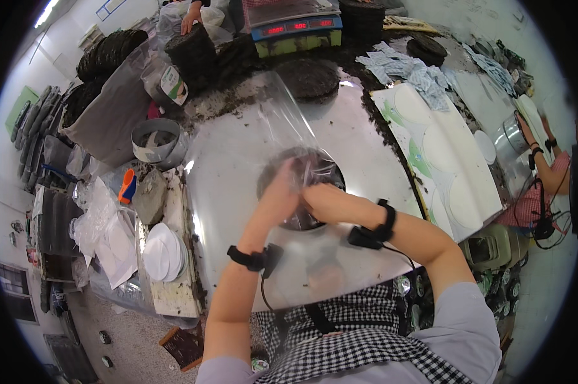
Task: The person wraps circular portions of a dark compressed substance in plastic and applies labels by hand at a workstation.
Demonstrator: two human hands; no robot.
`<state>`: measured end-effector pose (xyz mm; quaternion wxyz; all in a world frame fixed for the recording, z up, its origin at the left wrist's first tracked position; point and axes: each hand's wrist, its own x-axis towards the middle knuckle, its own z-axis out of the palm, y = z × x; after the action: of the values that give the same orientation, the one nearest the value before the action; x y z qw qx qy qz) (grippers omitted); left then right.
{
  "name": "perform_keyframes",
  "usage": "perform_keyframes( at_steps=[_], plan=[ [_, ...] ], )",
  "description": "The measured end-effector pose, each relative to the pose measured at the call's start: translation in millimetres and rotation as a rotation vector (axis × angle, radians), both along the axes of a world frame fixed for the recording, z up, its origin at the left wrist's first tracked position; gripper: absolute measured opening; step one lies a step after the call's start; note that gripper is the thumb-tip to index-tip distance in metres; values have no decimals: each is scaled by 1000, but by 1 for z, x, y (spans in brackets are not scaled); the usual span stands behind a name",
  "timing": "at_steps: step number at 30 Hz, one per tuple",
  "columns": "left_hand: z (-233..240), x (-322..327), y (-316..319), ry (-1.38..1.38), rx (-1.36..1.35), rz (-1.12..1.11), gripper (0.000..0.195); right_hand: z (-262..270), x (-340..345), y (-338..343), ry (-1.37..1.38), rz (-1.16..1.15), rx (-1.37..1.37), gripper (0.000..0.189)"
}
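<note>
My left hand [284,192] and my right hand [327,204] are close together over a round metal ring [344,180] on a shiny metal sheet [231,158]. Both pinch a clear plastic bag or film [289,115], which stretches from the ring up towards a dark round stack [308,79]. The left hand is slightly blurred and its fingertips are partly hidden by film. Dark material shows beneath the film inside the ring; its form is unclear. Each wrist wears a black strap with a small device.
A scale [298,29] stands at the back. Metal rings [155,139], a stone [150,197], an orange-and-blue tape dispenser [127,186] and white paper discs [164,252] lie left. Printed sheets [437,158] and blue-white packets [409,69] lie right. Other people's hands show at the back [191,19] and right [526,129].
</note>
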<state>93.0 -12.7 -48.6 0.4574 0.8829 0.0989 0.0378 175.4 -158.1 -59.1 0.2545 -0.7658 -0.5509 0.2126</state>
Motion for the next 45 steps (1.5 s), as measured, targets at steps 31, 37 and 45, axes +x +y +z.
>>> perform_keyframes(
  at_steps=[31,37,45],
  plan=[
    [-19,-27,-11,-527,512,180,32,0,56,23,-186,211,485,31],
    [-27,-7,-5,-232,831,-12,22,-8,-7,-17,-297,-28,406,53],
    [-19,-31,9,-459,555,82,53,-15,1,-6,-427,23,184,50]
  ],
)
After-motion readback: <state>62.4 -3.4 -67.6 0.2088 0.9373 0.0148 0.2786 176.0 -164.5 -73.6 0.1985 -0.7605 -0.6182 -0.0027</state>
